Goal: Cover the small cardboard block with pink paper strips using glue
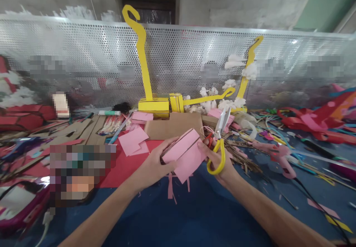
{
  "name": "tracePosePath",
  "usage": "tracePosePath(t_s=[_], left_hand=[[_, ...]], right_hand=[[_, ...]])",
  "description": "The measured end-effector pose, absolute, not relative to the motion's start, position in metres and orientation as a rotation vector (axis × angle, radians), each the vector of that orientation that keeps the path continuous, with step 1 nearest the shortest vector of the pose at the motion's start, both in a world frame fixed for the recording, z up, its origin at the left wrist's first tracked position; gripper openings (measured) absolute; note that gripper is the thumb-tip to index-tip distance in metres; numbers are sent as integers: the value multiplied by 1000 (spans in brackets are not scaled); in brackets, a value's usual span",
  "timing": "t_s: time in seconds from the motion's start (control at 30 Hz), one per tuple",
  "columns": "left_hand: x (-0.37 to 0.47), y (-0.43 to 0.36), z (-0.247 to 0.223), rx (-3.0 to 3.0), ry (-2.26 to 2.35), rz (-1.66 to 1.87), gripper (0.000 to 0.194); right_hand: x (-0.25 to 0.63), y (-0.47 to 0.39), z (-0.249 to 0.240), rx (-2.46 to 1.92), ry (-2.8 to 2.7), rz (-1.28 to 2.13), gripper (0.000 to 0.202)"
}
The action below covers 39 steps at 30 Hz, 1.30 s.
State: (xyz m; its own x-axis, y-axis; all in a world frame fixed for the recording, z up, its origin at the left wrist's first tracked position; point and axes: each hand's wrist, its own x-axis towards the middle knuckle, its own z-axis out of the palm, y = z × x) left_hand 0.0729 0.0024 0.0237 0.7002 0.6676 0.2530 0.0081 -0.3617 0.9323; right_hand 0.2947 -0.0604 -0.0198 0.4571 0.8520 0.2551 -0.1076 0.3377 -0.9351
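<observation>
My left hand is closed around a small cardboard block partly covered in pink paper, with dark bare seams along its edges. A loose flap of pink paper hangs down from it. My right hand holds scissors with yellow handles, their blades pointing up and away. The thumb of that same hand presses on the right end of the pink-covered block. Below the block, thin pink paper strips lie on the blue tabletop.
Behind my hands lie a brown cardboard piece, pink paper sheets and red paper. Yellow hooked shapes stand against a perforated metal panel. To the right rests a pink glue gun with a black cord; scraps clutter both sides.
</observation>
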Motion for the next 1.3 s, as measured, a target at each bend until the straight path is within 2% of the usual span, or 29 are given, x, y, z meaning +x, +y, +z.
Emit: tracePosePath(t_s=[0.23, 0.57, 0.77, 1.0, 1.3], left_hand=[[71, 7, 20, 1805, 518, 733, 64], [74, 3, 21, 1122, 561, 594, 62], [75, 2, 24, 926, 576, 523, 59], [72, 8, 18, 697, 580, 423, 48], [72, 11, 13, 674, 569, 426, 46]], right_hand=[[285, -68, -4, -896, -889, 937, 29], [292, -64, -12, -963, -847, 743, 38], [293, -64, -13, -980, -836, 712, 45], [293, -63, -14, -989, -876, 721, 39], [292, -65, -15, -999, -922, 774, 39]])
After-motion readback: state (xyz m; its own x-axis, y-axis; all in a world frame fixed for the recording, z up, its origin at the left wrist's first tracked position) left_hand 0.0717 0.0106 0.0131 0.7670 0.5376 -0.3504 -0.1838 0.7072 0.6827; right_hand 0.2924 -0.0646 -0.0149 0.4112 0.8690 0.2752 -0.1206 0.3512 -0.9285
